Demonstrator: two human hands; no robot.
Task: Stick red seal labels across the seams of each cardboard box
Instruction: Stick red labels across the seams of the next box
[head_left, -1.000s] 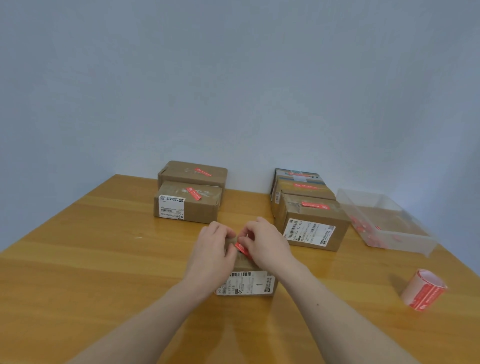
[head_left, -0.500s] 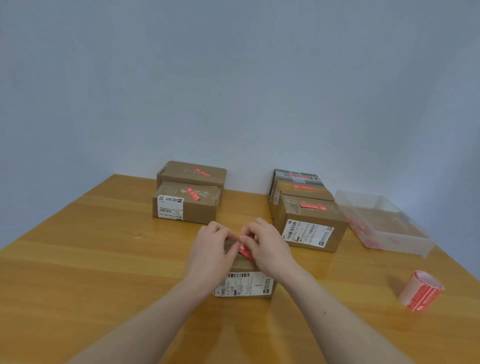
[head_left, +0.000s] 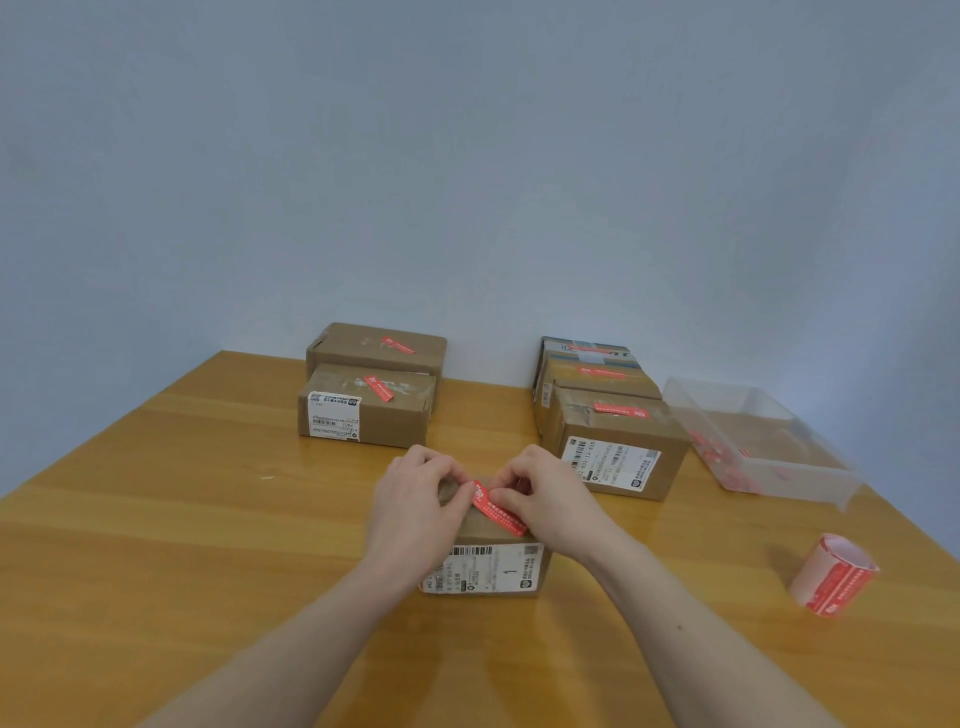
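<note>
A: What does the head view show?

B: A wooden worktop (head_left: 182, 519) against a pale wall. At the centre sits a small cardboard box (head_left: 488, 564), white shipping label facing the viewer. Both hands are on its top. The left hand (head_left: 415, 499) has its fingers curled over the box's far left edge, thumb just beside the upper end of a red seal label (head_left: 497, 508). The right hand (head_left: 550, 493) pinches that label with curled fingers, thumb pressing on it. The label lies slanted across the box top, from 11 o'clock to 5 o'clock.

A: Anything else?

B: Two sealed boxes (head_left: 371, 395) at 11 o'clock, each with a red label on top. Three more sealed boxes (head_left: 608, 415) at 1 o'clock. A clear plastic tray (head_left: 769, 452) at 2 o'clock, and a roll of red labels (head_left: 834, 577) at 4 o'clock.

A: Which step is this?

B: Likely smoothing the label onto this box. Next it needs firm pressing along its whole length, then the box set aside
</note>
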